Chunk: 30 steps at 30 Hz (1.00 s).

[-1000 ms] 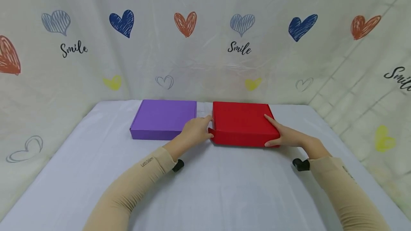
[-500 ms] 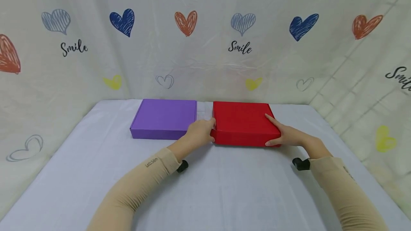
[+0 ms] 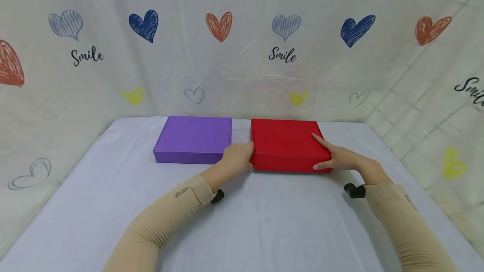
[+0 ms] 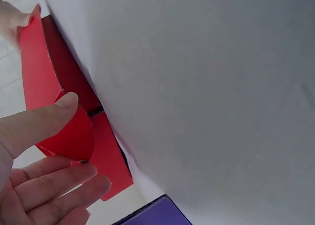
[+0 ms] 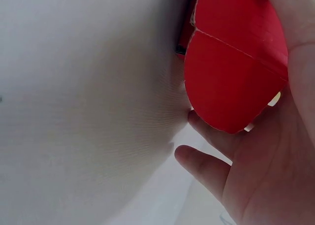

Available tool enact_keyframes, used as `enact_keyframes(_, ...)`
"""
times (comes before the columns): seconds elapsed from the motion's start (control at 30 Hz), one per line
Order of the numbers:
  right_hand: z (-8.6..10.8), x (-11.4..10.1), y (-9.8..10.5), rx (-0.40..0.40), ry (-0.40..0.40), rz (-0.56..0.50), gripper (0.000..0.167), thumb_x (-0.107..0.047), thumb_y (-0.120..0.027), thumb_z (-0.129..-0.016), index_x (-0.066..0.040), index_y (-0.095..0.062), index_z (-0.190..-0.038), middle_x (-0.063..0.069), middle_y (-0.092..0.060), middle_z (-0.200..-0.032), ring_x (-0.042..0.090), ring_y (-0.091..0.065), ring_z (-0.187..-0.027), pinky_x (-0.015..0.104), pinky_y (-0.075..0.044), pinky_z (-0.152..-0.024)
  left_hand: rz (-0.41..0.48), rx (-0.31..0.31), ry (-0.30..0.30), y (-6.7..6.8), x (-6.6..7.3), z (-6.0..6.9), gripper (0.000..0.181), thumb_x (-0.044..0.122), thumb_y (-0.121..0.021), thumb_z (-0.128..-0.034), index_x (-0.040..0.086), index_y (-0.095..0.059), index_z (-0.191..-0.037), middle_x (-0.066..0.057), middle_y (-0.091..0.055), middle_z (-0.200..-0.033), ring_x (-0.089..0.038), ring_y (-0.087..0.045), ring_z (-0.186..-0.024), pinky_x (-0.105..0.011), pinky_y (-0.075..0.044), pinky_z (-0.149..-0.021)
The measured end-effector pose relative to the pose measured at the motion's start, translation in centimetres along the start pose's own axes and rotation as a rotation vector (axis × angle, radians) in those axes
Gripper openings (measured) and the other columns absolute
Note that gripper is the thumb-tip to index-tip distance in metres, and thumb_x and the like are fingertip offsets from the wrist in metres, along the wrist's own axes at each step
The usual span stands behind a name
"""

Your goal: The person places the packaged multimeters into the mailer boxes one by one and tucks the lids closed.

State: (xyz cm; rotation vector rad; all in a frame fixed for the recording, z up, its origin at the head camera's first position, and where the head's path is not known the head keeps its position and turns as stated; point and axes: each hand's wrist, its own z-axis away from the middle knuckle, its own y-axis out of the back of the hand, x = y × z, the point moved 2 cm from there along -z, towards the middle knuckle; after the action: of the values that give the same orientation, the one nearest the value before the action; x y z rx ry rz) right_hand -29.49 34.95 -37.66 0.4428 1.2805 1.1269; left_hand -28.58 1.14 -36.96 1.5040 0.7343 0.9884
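Observation:
A red cardboard box (image 3: 287, 137) lies at the back of the table, right of the middle. At its left front corner my left hand (image 3: 237, 156) pinches a rounded side flap (image 4: 78, 136), thumb on one face and fingers behind. In the left wrist view, the lid's front panel (image 4: 37, 67) stands a little away from the box's front wall. My right hand (image 3: 338, 158) holds the right front corner, thumb along the front and a finger on the top. Another rounded flap (image 5: 231, 82) sticks out by the right palm.
A flat purple box (image 3: 194, 135) with its lid down lies left of the red one, a narrow gap between them. White cloth (image 3: 287, 221) covers the table. Behind stands a pale curtain (image 3: 242, 66) printed with hearts and words.
My left hand has moved slightly right against the red box. The left flap, which stuck out at the corner, is now turned in and hidden in the head view. The right hand barely moves.

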Motion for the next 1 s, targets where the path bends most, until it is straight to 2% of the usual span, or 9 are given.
enact_keyframes(0.27, 0.0, -0.2, 0.1, -0.002, -0.014, 0.0, 0.118, -0.044, -0.081, -0.086, -0.014, 0.002, -0.165, 0.038, -0.019, -0.156, 0.055, -0.031, -0.133, 0.066, -0.044, -0.101, -0.016, 0.006, -0.021, -0.3, 0.5, 0.0, 0.044, 0.021, -0.09, -0.0806, 0.006, -0.061, -0.11, -0.007, -0.07, -0.091, -0.023, -0.068, -0.079, -0.036, -0.057, -0.065)
enact_keyframes(0.57, 0.0, -0.1, 0.0, -0.011, -0.026, 0.0, 0.12, -0.045, -0.082, -0.086, -0.013, 0.002, -0.165, 0.039, -0.017, -0.157, 0.056, -0.029, -0.134, 0.069, -0.043, -0.101, -0.058, -0.024, -0.032, -0.6, 0.8, 0.0, 0.064, 0.028, -0.093, -0.0778, 0.005, -0.054, -0.122, -0.009, -0.07, -0.097, -0.024, -0.069, -0.084, -0.037, -0.059, -0.069)
enact_keyframes(0.67, -0.1, -0.1, -0.1, -0.011, -0.029, 0.004, 0.12, -0.045, -0.082, -0.085, -0.013, 0.002, -0.165, 0.039, -0.018, -0.156, 0.056, -0.029, -0.133, 0.068, -0.043, -0.1, -0.063, -0.023, -0.04, -0.8, 0.6, -0.2, 0.064, 0.028, -0.091, -0.0797, 0.005, -0.053, -0.125, -0.009, -0.071, -0.098, -0.025, -0.07, -0.087, -0.037, -0.059, -0.071)
enact_keyframes(0.87, -0.2, 0.0, 0.0, -0.004, -0.022, 0.007, 0.12, -0.045, -0.082, -0.085, -0.014, 0.002, -0.165, 0.038, -0.017, -0.157, 0.056, -0.029, -0.134, 0.069, -0.042, -0.101, 0.017, -0.024, -0.041, -0.8, -0.1, -0.6, 0.049, 0.02, -0.09, -0.0821, 0.007, -0.054, -0.113, -0.009, -0.068, -0.096, -0.023, -0.068, -0.084, -0.035, -0.057, -0.069)
enact_keyframes(1.0, -0.1, 0.0, 0.0, -0.003, -0.021, 0.005, 0.12, -0.046, -0.081, -0.086, -0.014, 0.002, -0.165, 0.038, -0.017, -0.158, 0.056, -0.029, -0.134, 0.069, -0.041, -0.102, 0.05, -0.025, -0.051, -0.8, -0.2, -0.7, 0.056, 0.018, -0.09, -0.0813, 0.006, -0.052, -0.121, -0.01, -0.069, -0.099, -0.023, -0.067, -0.086, -0.035, -0.057, -0.071)
